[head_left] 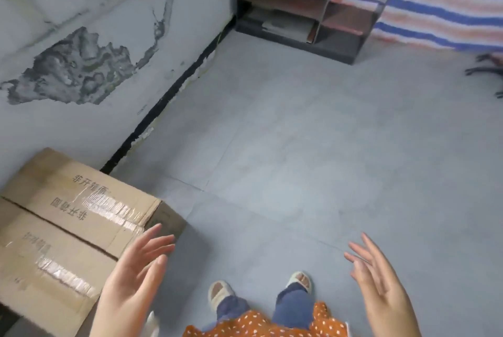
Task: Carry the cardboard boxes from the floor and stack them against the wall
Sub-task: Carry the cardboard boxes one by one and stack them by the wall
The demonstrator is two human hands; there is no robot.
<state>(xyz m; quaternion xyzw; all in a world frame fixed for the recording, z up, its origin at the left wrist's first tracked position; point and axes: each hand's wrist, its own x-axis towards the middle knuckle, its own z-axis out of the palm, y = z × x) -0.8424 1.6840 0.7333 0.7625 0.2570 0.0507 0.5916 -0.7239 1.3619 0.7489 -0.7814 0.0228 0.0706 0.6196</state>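
both hands hung nearest the lens: the left hand (133, 279) with straight, spread fingers, its fingertips overlapping the near corner of the brown cardboard box (68, 230), and the right hand (381, 285) equally spread and holding nothing, well apart over the bare grey tiled floor (299, 146). whether the left fingers actually touched the cardboard could not be told. that taped box, printed with dark characters, sat at the lower left just beside the peeling grey wall (81, 37); whether another box lay under it was hidden. no other box showed on the floor in this view, so the next one probably lay out of sight. 2 feet in pale open-toed slippers (220, 296) stood below an orange dotted garment (258, 323). farther off stood a dark shelf unit with white drawers (313, 4) and a striped cloth (449, 1). judged risks: turning away with the left hand so close could nudge the box out of line with the wall, and loose slippers could slip on smooth tile under a load.
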